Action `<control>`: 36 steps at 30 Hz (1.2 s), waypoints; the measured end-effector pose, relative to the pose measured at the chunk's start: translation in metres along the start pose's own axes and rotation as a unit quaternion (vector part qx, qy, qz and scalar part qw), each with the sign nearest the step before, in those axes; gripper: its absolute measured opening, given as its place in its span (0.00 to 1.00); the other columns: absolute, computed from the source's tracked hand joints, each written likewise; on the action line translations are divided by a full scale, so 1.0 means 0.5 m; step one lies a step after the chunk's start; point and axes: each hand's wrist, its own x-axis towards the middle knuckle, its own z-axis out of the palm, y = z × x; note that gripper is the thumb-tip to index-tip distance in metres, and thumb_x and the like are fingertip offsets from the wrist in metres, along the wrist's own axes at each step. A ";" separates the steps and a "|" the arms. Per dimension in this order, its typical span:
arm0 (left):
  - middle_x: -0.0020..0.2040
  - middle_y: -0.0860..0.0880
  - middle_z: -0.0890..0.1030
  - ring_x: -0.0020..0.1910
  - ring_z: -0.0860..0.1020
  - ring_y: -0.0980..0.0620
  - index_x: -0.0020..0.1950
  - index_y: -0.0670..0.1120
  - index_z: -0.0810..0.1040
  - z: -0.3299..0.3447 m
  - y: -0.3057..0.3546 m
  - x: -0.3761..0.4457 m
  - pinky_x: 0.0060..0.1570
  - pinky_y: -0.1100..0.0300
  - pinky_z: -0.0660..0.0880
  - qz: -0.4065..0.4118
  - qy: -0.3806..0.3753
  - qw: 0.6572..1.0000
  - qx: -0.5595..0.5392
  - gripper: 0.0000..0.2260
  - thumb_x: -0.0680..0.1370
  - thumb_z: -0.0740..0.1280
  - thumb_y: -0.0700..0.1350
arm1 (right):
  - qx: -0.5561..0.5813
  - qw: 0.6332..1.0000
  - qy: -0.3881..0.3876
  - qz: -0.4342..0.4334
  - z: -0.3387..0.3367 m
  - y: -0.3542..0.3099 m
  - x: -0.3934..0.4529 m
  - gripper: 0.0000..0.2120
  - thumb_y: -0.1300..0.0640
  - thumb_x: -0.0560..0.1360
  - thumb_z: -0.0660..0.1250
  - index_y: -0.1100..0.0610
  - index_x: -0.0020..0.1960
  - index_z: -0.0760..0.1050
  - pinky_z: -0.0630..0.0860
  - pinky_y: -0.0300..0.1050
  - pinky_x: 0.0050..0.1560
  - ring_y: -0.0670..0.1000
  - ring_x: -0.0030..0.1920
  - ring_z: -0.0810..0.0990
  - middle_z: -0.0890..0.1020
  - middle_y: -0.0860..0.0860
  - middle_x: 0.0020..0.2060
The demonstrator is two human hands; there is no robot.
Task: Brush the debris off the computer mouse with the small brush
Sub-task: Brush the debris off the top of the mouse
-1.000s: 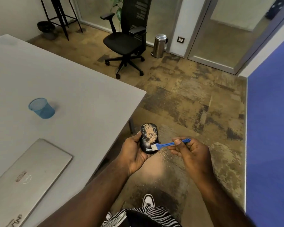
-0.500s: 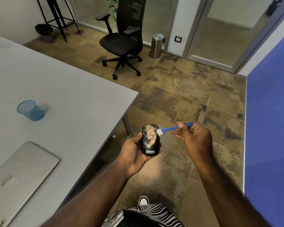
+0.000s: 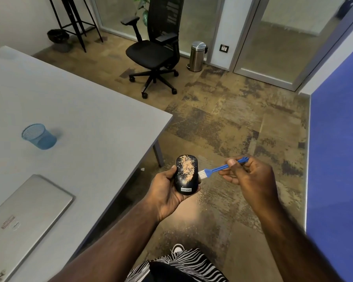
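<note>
My left hand (image 3: pixel 167 192) cups the mouse (image 3: pixel 186 175), right hand (image 3: pixel 251 178) pinching the brush (image 3: pixel 214 169); a hard flick could scatter grit or knock it loose

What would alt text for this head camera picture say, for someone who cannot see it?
A person's left hand holds a black computer mouse dusted with tan debris, while the right hand holds a small blue brush with its white bristles at the mouse's right edge. To the left, a grey table carries a closed laptop and a blue cup.
</note>
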 end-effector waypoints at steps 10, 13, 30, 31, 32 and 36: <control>0.58 0.34 0.78 0.48 0.80 0.38 0.67 0.34 0.71 0.002 -0.002 -0.011 0.60 0.42 0.71 -0.017 -0.020 0.999 0.031 0.22 0.83 0.52 0.49 | -0.030 0.998 0.052 0.012 0.038 0.006 0.057 0.04 0.62 0.77 0.68 0.62 0.47 0.80 0.82 0.39 0.37 0.46 0.34 0.86 0.85 0.54 0.34; 0.59 0.33 0.77 0.49 0.79 0.37 0.67 0.35 0.71 0.005 -0.005 -0.013 0.59 0.43 0.72 -0.028 -0.025 0.999 0.035 0.22 0.82 0.52 0.49 | -0.060 0.996 0.073 0.001 0.039 0.014 0.074 0.05 0.60 0.77 0.68 0.62 0.48 0.80 0.83 0.40 0.38 0.45 0.35 0.86 0.85 0.55 0.35; 0.62 0.34 0.76 0.50 0.78 0.37 0.68 0.37 0.71 0.011 -0.009 -0.019 0.56 0.44 0.74 -0.043 -0.034 0.997 0.046 0.21 0.82 0.52 0.48 | -0.099 0.993 0.069 0.017 0.042 -0.005 0.076 0.07 0.59 0.77 0.68 0.56 0.40 0.77 0.85 0.54 0.43 0.50 0.35 0.87 0.85 0.54 0.34; 0.62 0.34 0.76 0.50 0.78 0.37 0.67 0.37 0.72 0.012 -0.011 -0.021 0.55 0.45 0.74 -0.044 -0.033 0.997 0.047 0.20 0.82 0.52 0.48 | -0.105 0.991 0.075 0.013 0.043 -0.006 0.080 0.08 0.58 0.77 0.68 0.55 0.40 0.77 0.85 0.55 0.43 0.50 0.36 0.87 0.85 0.53 0.33; 0.62 0.34 0.76 0.50 0.78 0.37 0.66 0.37 0.72 0.013 -0.012 -0.022 0.54 0.45 0.75 -0.046 -0.034 0.997 0.047 0.20 0.82 0.52 0.48 | -0.103 0.991 0.082 0.011 0.041 -0.006 0.084 0.08 0.58 0.77 0.68 0.55 0.39 0.77 0.84 0.56 0.44 0.51 0.36 0.87 0.85 0.54 0.34; 0.60 0.34 0.77 0.49 0.78 0.37 0.64 0.37 0.74 0.014 -0.015 -0.025 0.51 0.45 0.76 -0.048 -0.034 0.997 0.042 0.19 0.82 0.53 0.47 | -0.050 0.995 0.084 0.009 0.029 -0.020 0.084 0.05 0.60 0.77 0.68 0.57 0.42 0.78 0.84 0.54 0.43 0.52 0.36 0.87 0.85 0.56 0.35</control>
